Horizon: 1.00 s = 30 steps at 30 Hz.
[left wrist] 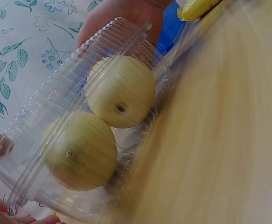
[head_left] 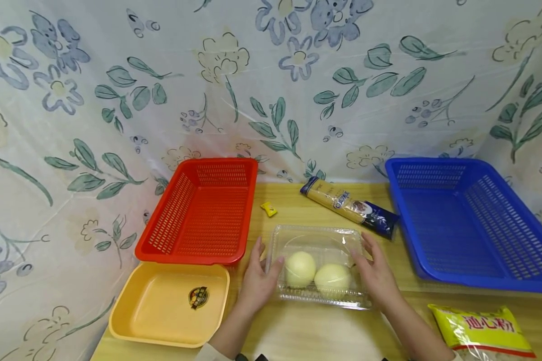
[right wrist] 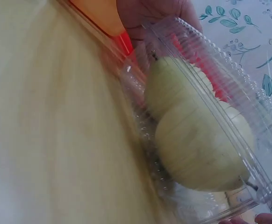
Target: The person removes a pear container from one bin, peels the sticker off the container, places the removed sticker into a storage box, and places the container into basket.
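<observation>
A clear plastic clamshell box (head_left: 318, 240) lies on the wooden table (head_left: 325, 331) with two pale yellow-green round fruits (head_left: 300, 268) inside, side by side. My left hand (head_left: 258, 281) holds the box's left end, thumb on the lid and fingers along the side. My right hand (head_left: 378, 275) holds the right end the same way. In the left wrist view the box (left wrist: 47, 116) and both fruits (left wrist: 121, 91) fill the frame, with my fingertips (left wrist: 5, 215) at its near end. The right wrist view shows the box (right wrist: 248, 112) and fruits (right wrist: 196, 144) from the other side.
An empty red basket (head_left: 198, 210) stands at the back left, with a yellow tray (head_left: 169, 303) in front of it. A blue basket (head_left: 469, 220) sits at the right. A pasta packet (head_left: 350, 205) and a small yellow candy (head_left: 268, 209) lie behind the box. A yellow bag (head_left: 483, 331) lies at the front right.
</observation>
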{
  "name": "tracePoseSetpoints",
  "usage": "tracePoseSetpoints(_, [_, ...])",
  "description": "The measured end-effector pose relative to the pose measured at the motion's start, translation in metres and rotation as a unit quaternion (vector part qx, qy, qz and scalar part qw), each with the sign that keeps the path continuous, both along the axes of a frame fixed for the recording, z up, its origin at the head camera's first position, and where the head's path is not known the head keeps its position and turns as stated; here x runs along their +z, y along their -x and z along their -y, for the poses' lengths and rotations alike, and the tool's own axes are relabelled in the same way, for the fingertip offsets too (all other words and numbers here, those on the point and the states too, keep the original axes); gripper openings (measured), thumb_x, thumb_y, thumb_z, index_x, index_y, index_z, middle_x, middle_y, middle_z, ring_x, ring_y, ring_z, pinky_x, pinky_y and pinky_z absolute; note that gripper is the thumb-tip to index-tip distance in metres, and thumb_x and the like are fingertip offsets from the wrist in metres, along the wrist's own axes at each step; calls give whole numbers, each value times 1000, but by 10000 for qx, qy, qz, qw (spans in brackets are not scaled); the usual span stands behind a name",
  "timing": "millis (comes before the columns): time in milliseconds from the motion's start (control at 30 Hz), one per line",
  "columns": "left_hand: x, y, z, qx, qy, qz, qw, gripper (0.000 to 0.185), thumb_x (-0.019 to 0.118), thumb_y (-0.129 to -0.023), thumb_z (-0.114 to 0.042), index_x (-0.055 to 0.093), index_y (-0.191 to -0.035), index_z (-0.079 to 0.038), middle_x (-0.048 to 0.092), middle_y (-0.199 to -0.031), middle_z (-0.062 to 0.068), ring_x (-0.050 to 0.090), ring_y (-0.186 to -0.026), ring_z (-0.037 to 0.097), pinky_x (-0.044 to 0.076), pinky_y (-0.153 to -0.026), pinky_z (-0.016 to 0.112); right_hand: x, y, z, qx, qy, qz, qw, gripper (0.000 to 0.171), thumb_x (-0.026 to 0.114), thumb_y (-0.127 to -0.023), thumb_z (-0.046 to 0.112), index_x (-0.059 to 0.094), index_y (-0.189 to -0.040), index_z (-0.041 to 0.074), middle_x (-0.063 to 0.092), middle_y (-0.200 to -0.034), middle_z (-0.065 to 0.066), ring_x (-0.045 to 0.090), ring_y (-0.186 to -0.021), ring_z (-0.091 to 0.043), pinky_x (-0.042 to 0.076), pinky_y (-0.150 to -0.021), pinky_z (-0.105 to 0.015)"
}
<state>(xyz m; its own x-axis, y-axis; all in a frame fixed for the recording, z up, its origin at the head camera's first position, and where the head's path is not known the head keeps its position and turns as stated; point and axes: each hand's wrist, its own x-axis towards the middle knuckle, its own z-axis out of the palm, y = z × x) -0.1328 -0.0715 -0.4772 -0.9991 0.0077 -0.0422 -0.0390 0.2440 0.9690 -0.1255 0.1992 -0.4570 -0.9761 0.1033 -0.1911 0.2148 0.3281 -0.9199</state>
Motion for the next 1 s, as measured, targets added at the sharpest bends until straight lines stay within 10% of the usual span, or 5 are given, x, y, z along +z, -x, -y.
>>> tracePoseSetpoints(167, [-4, -3, 3, -106, -51, 1, 9999, 79, 64, -100, -35, 21, -163, -9, 39, -158, 29, 49, -138, 50, 47, -108, 58, -8, -14, -1, 30, 346, -158, 9993, 69, 45, -109, 34, 8, -166, 16, 15, -168, -28, 37, -143, -53, 41, -111, -60])
tracePoseSetpoints(400, [-3, -8, 1, -157, 72, 154, 9997, 68, 55, -104, -40, 29, -162, -16, 40, -159, 24, 38, -147, 45, 27, -121, 60, -21, -20, 4, 64, 1028, -343, 9941, 66, 43, -110, 29, 9, -166, 18, 10, -171, -19, 13, -157, -38, 33, -94, -1])
tracePoseSetpoints(1000, [4, -10, -2, -285, -130, 306, 9990, 59, 48, -108, -35, 29, -162, -18, 36, -162, 21, 34, -150, 44, 27, -121, 61, -16, -23, 5, 87, 926, -493, 9944, 64, 41, -111, 29, 10, -165, 15, 15, -168, -27, 19, -154, -43, 35, -90, 1])
